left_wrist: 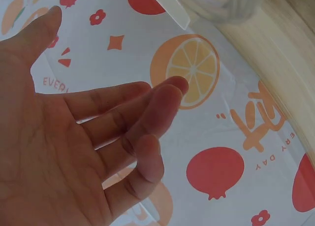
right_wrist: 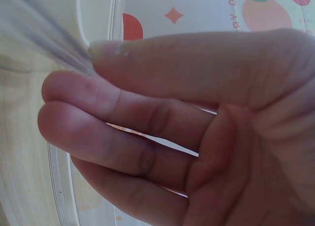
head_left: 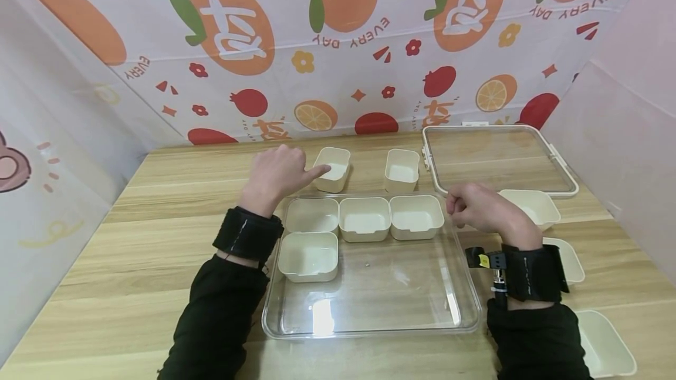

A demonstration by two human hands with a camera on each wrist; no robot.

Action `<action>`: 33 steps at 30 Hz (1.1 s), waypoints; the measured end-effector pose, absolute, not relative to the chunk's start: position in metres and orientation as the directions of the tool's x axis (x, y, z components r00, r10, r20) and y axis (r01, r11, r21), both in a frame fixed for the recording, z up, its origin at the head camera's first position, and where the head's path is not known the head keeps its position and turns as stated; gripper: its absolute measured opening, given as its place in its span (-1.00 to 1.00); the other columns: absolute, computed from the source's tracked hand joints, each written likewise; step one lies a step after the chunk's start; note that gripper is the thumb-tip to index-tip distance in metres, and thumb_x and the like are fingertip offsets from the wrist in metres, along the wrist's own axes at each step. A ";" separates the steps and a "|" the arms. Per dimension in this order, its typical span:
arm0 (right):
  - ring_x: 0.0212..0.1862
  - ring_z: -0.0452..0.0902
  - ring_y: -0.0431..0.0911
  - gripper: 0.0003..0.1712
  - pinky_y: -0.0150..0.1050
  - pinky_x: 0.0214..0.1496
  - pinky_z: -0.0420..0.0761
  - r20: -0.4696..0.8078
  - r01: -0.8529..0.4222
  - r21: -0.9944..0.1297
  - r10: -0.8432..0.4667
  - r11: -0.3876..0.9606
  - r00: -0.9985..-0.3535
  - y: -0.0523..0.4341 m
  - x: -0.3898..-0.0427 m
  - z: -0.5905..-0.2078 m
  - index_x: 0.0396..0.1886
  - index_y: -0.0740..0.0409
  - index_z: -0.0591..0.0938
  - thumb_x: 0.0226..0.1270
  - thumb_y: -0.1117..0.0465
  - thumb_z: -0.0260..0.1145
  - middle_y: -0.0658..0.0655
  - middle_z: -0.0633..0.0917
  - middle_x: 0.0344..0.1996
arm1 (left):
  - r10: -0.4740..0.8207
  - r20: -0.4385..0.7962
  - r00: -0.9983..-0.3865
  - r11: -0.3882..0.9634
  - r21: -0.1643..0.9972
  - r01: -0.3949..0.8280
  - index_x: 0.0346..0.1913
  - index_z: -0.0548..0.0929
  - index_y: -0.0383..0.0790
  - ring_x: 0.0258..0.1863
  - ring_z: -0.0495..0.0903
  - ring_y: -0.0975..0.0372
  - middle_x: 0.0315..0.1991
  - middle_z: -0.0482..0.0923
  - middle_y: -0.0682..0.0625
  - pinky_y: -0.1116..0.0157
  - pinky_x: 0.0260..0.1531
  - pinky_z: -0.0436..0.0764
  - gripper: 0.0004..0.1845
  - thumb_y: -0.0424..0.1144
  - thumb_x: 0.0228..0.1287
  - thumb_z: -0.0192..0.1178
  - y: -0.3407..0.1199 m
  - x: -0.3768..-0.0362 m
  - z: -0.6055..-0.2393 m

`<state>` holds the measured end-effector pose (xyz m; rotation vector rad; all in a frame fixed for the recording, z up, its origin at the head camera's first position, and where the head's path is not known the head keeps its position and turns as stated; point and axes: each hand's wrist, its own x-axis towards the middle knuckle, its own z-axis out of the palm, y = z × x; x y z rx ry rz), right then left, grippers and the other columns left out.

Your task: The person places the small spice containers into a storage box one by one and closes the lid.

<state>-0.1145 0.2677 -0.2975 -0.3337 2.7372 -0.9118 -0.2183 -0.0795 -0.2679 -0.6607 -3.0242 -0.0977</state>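
Observation:
A clear plastic tray lies in the middle of the wooden table. Inside it stand several small cream boxes: three in the back row and one at the left. My left hand hovers behind the tray with fingers relaxed and holds nothing. Its index finger points at a loose cream box, reaching that box's near rim. In the left wrist view the palm is bare. My right hand is at the tray's back right corner. There its thumb and curled fingers pinch the clear wall.
A second loose cream box stands behind the tray. The clear lid lies at the back right. More cream boxes lie along the right side. Patterned walls enclose the table on three sides.

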 end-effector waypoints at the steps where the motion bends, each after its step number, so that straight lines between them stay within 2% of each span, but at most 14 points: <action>1: -0.48 0.36 -0.09 -0.85 -0.20 -0.43 0.35 -0.152 -0.138 -0.612 -0.286 0.779 -0.946 0.267 -0.114 -0.297 -0.39 0.26 0.56 0.12 0.54 0.29 0.02 0.53 -0.54 | 0.413 0.054 -0.909 0.908 0.051 0.416 -0.76 0.25 -0.12 -0.69 0.10 0.24 -0.70 0.02 0.09 0.28 -0.64 0.07 -0.29 0.29 0.37 0.16 -0.079 -0.219 -0.268; 17: -0.46 0.36 -0.08 -0.82 -0.18 -0.42 0.35 -0.156 -0.133 -0.613 -0.284 0.779 -0.946 0.267 -0.115 -0.297 -0.39 0.25 0.56 0.07 0.56 0.28 0.02 0.53 -0.54 | 0.403 -0.010 -0.915 0.914 0.052 0.402 -0.74 0.29 -0.13 -0.66 0.17 0.21 -0.69 0.07 0.06 0.26 -0.60 0.12 -0.30 0.29 0.41 0.10 -0.058 -0.228 -0.261; 23: -0.48 0.34 -0.09 -0.83 -0.21 -0.44 0.33 -0.163 -0.125 -0.621 -0.283 0.774 -0.945 0.267 -0.115 -0.296 -0.40 0.26 0.56 0.08 0.56 0.28 0.01 0.52 -0.55 | 0.409 -0.058 -0.911 0.912 0.040 0.407 -0.68 0.39 -0.16 -0.55 0.34 0.15 -0.65 0.15 0.03 0.19 -0.47 0.30 -0.32 0.30 0.43 0.07 -0.048 -0.234 -0.260; 27: -0.48 0.34 -0.10 -0.84 -0.22 -0.45 0.32 -0.159 -0.127 -0.620 -0.283 0.774 -0.946 0.267 -0.115 -0.297 -0.40 0.26 0.56 0.09 0.55 0.29 0.00 0.52 -0.56 | 0.403 -0.108 -0.909 0.914 -0.002 0.405 -0.64 0.43 -0.15 -0.46 0.46 0.11 -0.61 0.20 0.02 0.16 -0.41 0.39 -0.34 0.33 0.41 0.05 -0.042 -0.237 -0.263; 33: -0.48 0.35 -0.11 -0.83 -0.22 -0.43 0.34 -0.158 -0.122 -0.623 -0.277 0.773 -0.948 0.265 -0.115 -0.296 -0.40 0.25 0.56 0.09 0.56 0.27 0.01 0.52 -0.56 | 0.406 -0.133 -0.904 0.906 -0.074 0.418 -0.67 0.40 -0.13 -0.51 0.42 0.14 -0.64 0.19 0.04 0.22 -0.50 0.32 -0.33 0.34 0.40 0.07 -0.032 -0.239 -0.267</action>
